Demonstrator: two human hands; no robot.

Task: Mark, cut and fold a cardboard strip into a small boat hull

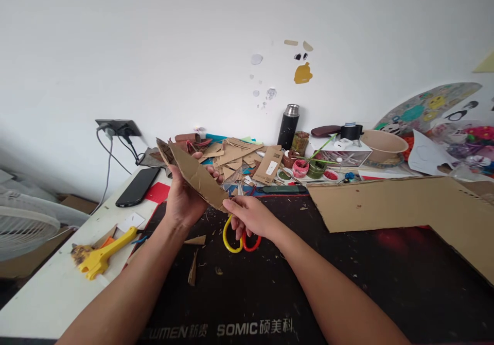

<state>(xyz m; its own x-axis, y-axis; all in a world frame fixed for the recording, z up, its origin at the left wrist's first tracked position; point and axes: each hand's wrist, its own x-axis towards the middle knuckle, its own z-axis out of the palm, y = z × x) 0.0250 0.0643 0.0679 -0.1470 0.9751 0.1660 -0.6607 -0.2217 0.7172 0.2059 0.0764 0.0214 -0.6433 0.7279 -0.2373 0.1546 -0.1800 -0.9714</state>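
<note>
Both hands (184,196) (254,216) on cardboard pc (198,177), scissors (243,242) part-hidden bhd R.

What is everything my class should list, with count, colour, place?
Held cardboard: count unclear, brown, left centre
Scissors: one pair, yellow/red handles, centre
Cardboard scraps: many, brown, back centre
Cardboard sheet: one, brown, right
Mat: one, black, centre
Desk: one, white, underneath
Apparent cutter: one, green, back centre
Phone: one, black, left
Handled tool: one, yellow, left
Flask: one, black/silver, back
Paint pots: several, mixed colours, back right
Bowl: one, beige, back right
Fan: one, white, left
Socket: one, dark, left
Assorted items: uncounted, mixed colours, far right
Left hand: one, on held cardboard
Right hand: one, on held cardboard
</note>
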